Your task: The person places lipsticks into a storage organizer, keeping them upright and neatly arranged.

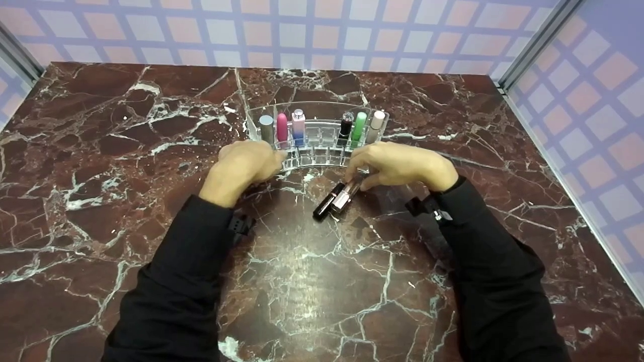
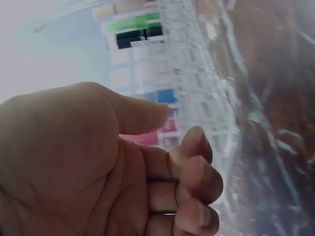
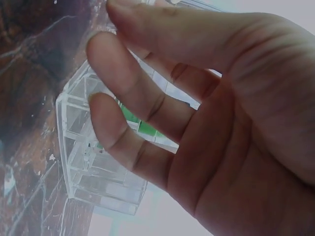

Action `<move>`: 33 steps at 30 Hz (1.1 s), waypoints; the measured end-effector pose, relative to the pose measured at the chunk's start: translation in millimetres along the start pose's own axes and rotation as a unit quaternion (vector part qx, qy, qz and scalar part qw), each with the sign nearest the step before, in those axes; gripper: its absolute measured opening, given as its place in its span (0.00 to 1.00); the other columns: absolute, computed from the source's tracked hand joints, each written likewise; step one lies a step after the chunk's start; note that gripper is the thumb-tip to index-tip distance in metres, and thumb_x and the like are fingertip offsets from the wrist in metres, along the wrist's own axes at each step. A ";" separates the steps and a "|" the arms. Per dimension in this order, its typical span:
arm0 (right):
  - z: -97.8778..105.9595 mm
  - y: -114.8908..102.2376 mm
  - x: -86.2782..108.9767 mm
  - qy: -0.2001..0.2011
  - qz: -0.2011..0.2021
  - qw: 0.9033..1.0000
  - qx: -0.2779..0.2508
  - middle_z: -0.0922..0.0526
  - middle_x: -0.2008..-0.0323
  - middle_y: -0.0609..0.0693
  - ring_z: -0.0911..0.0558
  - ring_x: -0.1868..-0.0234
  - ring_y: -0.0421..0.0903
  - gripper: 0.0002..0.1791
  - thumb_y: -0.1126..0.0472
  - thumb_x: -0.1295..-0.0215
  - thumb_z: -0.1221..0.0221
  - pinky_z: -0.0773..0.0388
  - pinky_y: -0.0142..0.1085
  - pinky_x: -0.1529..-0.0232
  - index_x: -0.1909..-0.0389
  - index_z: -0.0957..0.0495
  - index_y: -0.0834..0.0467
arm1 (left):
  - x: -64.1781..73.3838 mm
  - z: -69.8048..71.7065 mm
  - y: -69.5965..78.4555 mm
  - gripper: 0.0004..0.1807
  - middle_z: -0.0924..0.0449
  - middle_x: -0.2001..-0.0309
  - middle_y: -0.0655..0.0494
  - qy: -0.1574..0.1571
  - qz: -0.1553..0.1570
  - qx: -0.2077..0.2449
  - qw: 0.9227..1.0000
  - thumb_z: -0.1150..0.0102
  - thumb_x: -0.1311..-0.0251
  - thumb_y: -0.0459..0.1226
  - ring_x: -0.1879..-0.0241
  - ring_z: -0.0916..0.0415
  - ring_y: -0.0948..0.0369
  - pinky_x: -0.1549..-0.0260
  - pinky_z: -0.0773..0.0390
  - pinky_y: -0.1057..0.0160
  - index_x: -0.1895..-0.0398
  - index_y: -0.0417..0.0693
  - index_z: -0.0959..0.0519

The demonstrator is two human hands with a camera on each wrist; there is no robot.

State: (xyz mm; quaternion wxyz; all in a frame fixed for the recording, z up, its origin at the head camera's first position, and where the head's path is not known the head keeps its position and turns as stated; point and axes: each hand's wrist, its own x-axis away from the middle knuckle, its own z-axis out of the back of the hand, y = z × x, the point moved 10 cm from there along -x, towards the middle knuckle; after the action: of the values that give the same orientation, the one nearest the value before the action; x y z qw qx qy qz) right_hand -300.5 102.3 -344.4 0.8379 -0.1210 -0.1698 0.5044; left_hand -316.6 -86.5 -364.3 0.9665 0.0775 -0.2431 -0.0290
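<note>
A clear fan-shaped cosmetics stand [image 1: 315,160] holds lipsticks and similar tubes. My left hand [image 1: 249,162] is at its front left end; in the left wrist view the hand [image 2: 123,157] has loosely bent fingers and nothing in the palm. My right hand [image 1: 397,163] bends down in front of the stand's right end, its thumb and fingertips around the upper end of a clear-and-silver lipstick tube [image 1: 344,198]. Beside that tube lies a black lipstick tube [image 1: 324,205], slanted on the table. In the right wrist view, the right hand [image 3: 197,113] hides the tube.
In the stand's left part are a grey tube [image 1: 266,129], a pink tube [image 1: 282,128] and a pink-and-blue tube [image 1: 299,128]. To the right are a black tube [image 1: 345,129], a green tube [image 1: 358,128] and a white-capped tube [image 1: 376,126]. Marbled table [image 1: 302,281] surrounds it.
</note>
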 end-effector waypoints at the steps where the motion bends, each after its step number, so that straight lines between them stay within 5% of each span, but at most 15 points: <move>1: 0.7 -0.8 0.0 0.003 0.002 1.000 0.000 0.16 0.49 0.51 0.18 0.58 0.47 0.15 0.66 0.37 0.30 0.19 0.45 0.51 0.50 0.16 0.57 | 2.2 1.2 3.6 0.34 0.25 0.37 0.35 0.005 -0.012 -0.002 1.000 0.71 0.19 0.58 0.53 0.23 0.46 0.56 0.25 0.52 0.49 0.41 0.21; 6: 7.1 -2.7 -0.5 0.032 0.003 0.999 0.004 0.17 0.51 0.50 0.24 0.69 0.43 0.14 0.66 0.36 0.30 0.22 0.40 0.63 0.50 0.16 0.56 | 14.5 3.4 31.4 0.28 0.19 0.58 0.42 0.016 -0.109 0.002 0.994 0.63 0.18 0.55 0.68 0.27 0.54 0.55 0.20 0.50 0.64 0.45 0.22; 9: 13.0 -3.4 -0.9 0.063 0.008 0.998 0.011 0.18 0.52 0.50 0.24 0.69 0.44 0.14 0.66 0.36 0.31 0.22 0.39 0.63 0.50 0.16 0.57 | 22.2 1.1 50.5 0.28 0.27 0.72 0.53 0.005 -0.170 0.033 0.985 0.60 0.19 0.56 0.77 0.32 0.60 0.61 0.19 0.54 0.65 0.45 0.21; 12: 18.8 -4.2 -1.1 0.093 0.014 0.995 0.015 0.18 0.53 0.51 0.21 0.64 0.48 0.13 0.66 0.35 0.31 0.20 0.41 0.59 0.50 0.16 0.58 | 27.9 -0.7 67.1 0.29 0.32 0.77 0.59 -0.003 -0.220 0.055 0.974 0.55 0.22 0.58 0.80 0.37 0.64 0.72 0.24 0.61 0.65 0.43 0.19; 15: 22.7 -4.0 -0.9 0.114 0.015 0.993 0.016 0.17 0.53 0.52 0.18 0.58 0.52 0.14 0.67 0.35 0.32 0.19 0.45 0.54 0.50 0.16 0.59 | 32.1 -0.6 79.7 0.29 0.25 0.75 0.58 0.003 -0.262 0.058 0.963 0.49 0.25 0.59 0.79 0.32 0.64 0.72 0.24 0.62 0.60 0.42 0.17; 22: 27.1 -4.2 -0.1 0.138 0.007 0.990 0.028 0.17 0.51 0.51 0.17 0.56 0.52 0.15 0.65 0.35 0.31 0.19 0.45 0.52 0.48 0.16 0.58 | 32.6 4.4 86.0 0.25 0.15 0.62 0.51 0.046 -0.285 0.042 0.956 0.34 0.33 0.55 0.73 0.23 0.59 0.65 0.18 0.58 0.52 0.42 0.16; 33: 28.6 -5.0 -2.4 0.158 0.010 0.987 0.025 0.16 0.52 0.50 0.17 0.53 0.52 0.15 0.64 0.36 0.30 0.19 0.46 0.48 0.49 0.15 0.58 | 29.7 10.0 82.8 0.11 0.25 0.76 0.56 0.079 -0.278 0.034 0.957 0.39 0.27 0.44 0.82 0.34 0.65 0.81 0.31 0.65 0.63 0.47 0.16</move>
State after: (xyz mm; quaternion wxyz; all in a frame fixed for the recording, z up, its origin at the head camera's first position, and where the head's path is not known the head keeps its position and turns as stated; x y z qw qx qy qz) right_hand -309.2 98.8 -316.8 0.8519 -0.1802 -0.0215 0.4912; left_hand -293.6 -8.9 -328.2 0.9330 0.1772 -0.1361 -0.2822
